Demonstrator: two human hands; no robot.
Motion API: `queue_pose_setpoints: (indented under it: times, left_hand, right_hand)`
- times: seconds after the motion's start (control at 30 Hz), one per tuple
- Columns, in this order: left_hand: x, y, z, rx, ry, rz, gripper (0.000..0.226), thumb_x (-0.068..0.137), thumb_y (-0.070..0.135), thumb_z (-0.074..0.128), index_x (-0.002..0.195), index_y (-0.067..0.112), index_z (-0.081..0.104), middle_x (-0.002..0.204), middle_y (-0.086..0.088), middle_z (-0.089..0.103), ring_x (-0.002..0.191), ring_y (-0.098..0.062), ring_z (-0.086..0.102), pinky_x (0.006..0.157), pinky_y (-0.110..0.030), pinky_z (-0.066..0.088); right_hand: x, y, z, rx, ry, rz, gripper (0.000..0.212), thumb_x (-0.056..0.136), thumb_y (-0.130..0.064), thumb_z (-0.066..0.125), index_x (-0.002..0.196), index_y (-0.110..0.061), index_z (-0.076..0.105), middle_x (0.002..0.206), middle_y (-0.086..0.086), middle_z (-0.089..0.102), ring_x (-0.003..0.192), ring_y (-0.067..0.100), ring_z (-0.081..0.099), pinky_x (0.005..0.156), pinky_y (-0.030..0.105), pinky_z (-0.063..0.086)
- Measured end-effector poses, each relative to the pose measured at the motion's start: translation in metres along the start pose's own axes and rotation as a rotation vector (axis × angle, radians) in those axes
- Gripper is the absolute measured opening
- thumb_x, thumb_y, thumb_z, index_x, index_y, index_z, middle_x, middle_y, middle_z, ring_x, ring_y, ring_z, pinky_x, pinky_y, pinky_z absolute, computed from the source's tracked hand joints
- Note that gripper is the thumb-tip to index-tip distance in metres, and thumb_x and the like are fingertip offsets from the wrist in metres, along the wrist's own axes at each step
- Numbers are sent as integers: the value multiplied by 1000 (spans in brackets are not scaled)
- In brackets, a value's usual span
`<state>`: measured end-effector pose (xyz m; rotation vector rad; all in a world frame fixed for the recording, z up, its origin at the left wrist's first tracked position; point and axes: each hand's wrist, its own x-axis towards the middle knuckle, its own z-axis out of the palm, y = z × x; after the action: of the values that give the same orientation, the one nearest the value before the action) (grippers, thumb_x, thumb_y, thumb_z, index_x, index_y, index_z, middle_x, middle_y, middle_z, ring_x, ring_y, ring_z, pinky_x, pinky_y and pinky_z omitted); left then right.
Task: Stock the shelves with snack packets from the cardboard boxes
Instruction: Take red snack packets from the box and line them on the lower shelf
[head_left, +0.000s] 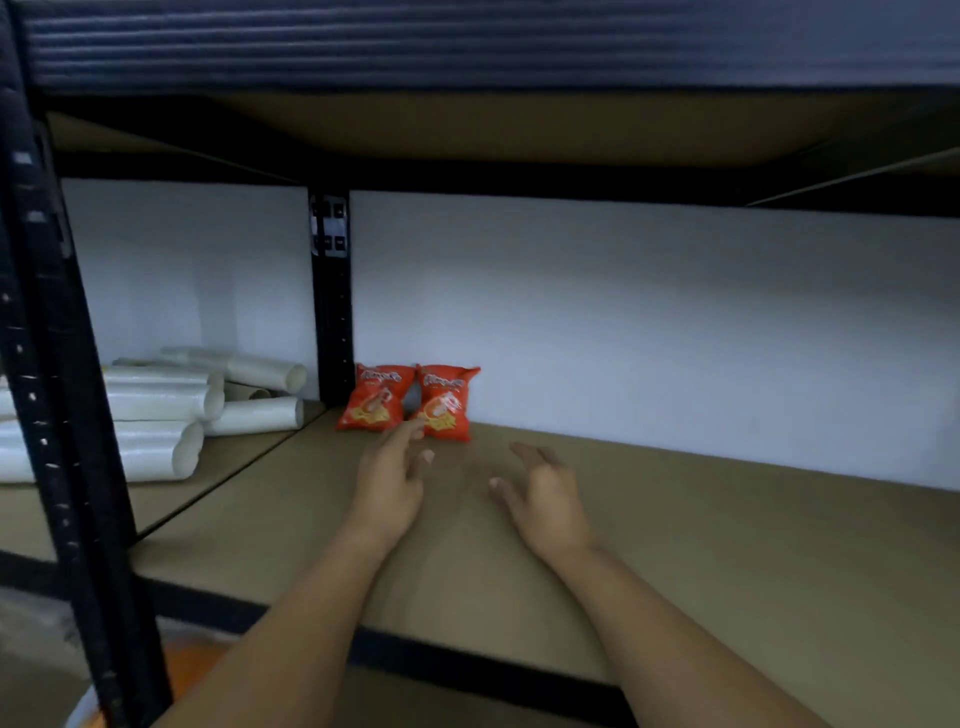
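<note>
- Two red snack packets stand side by side at the back of the shelf (675, 545), leaning on the white wall — the left packet (375, 397) and the right packet (448, 402) touch each other.
- I think they sit in the back corner so more packets can line up beside them.
- The left hand (390, 480) is open, its fingers straight and right by the packets; I cannot tell if they touch.
- The right hand (543, 491) is open too, with loose fingers, and holds nothing.
- A black post (332, 312) stands just left of the packets.
- White rolled tubes (171, 410) lie past it on the next shelf.
- No cardboard box shows here.
</note>
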<state>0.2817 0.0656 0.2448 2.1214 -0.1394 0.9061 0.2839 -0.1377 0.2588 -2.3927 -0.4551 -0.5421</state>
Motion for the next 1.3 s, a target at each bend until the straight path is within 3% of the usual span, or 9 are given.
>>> queue_pose_setpoints:
  times: [0.07,0.23,0.33,0.5,0.6,0.73,0.93,1.07,1.3]
  left_hand:
    - [-31,35,2,-44,-61,-6,37,91,5,65,126,17,63,109,1,70,103,-12,65,91,-10,40]
    - [-106,128,19,-152,-175,48,28,91,11,67,118,23,66,94,12,69,89,-1,63,87,-19,49]
    - [-152,186,37,-259,-275,52,24,94,12,65,116,23,65,93,10,68,86,-1,62,77,-8,45]
    - [-235,263,84,-403,-393,85,20,94,13,65,111,23,66,89,8,66,80,-3,59,69,-8,42]
    - [-289,286,128,-432,-492,81,21,90,10,69,110,20,68,86,8,68,80,-6,62,72,-15,49]
    - [-366,285,195,-398,-756,47,27,85,12,73,109,24,69,85,10,71,80,-1,67,81,-26,55]
    - [-450,276,270,-282,-1142,60,34,82,18,76,115,24,65,103,11,70,107,-11,65,93,-21,47]
    - [-475,280,308,-188,-1183,125,39,80,26,74,117,18,67,114,2,71,109,-15,64,95,-28,47]
    - [-502,313,373,26,-1239,-22,36,96,41,59,106,8,64,108,-14,70,104,-33,64,84,-37,48]
  right_hand:
    - [-33,4,-24,-12,1,2,47,92,-27,68,133,-9,58,133,15,58,122,29,55,105,25,36]
    - [-123,24,-89,-52,28,34,38,91,-30,67,123,-10,65,121,11,65,113,28,60,100,31,44]
    - [-182,40,-135,-53,64,65,35,92,-30,67,121,-11,67,113,7,67,104,22,64,95,35,51]
    - [-279,80,-208,-114,157,131,28,89,-24,71,113,-11,71,103,5,68,94,19,64,87,31,52]
    - [-338,118,-237,-153,168,249,30,86,-24,74,113,-11,72,102,4,68,91,15,64,85,25,51]
    - [-415,182,-256,-211,59,518,28,82,-24,77,107,-13,74,99,7,70,89,20,66,87,33,52]
    - [-511,258,-269,-302,-89,870,29,80,-29,72,106,-17,74,106,3,74,103,25,66,87,32,50]
    - [-557,296,-268,-389,-56,1033,48,73,-50,63,107,-17,71,109,9,70,106,33,62,91,36,44]
    - [-580,317,-261,-234,-37,1192,94,57,-93,53,128,-32,59,142,2,42,122,25,51,105,44,46]
